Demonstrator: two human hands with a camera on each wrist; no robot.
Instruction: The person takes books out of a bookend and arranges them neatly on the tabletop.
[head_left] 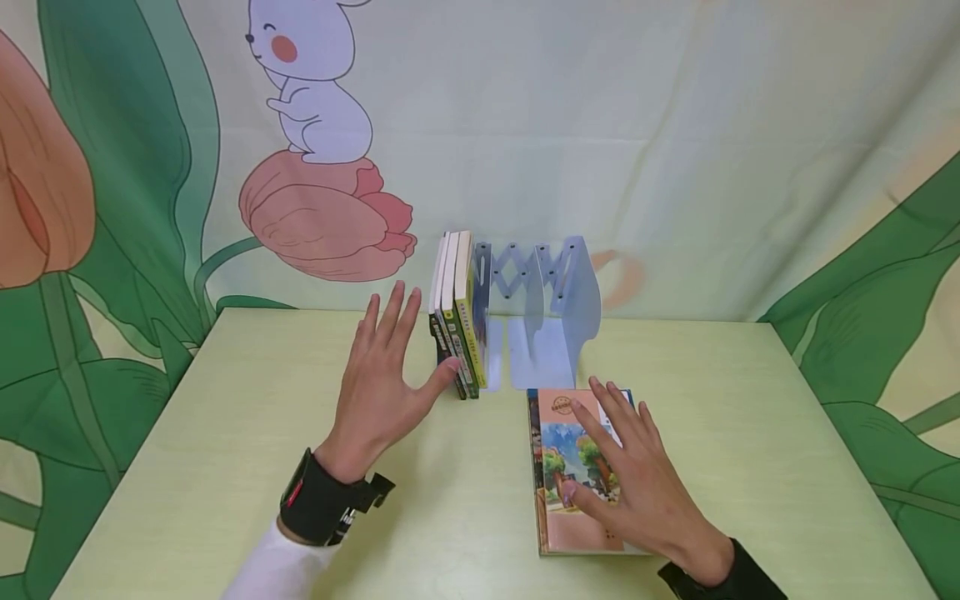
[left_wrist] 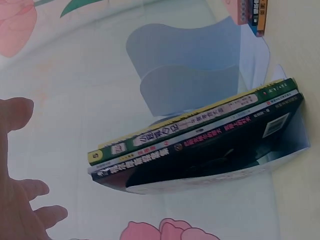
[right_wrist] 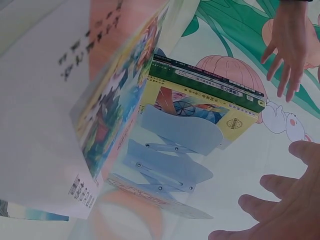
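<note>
My left hand (head_left: 378,387) is spread with straight fingers, its thumb overlapping the lower spines of several upright books (head_left: 459,312) in the head view. These books lean together in the left end of a blue-grey metal expanding bookend (head_left: 583,304); their dark and green spines (left_wrist: 200,120) show in the left wrist view. Fingers apart, my right hand (head_left: 648,487) hovers over a small stack of books (head_left: 558,446) lying flat in front of the bookend. The top book has a pink cover with a picture of trees. Its cover (right_wrist: 45,130) fills the left of the right wrist view.
The bookend's other dividers (right_wrist: 170,160) stand to the right of the upright books with gaps between them. A pale yellow-green table (head_left: 225,467) carries everything. Behind it hangs a curtain (head_left: 712,167) printed with flowers, leaves and a white animal.
</note>
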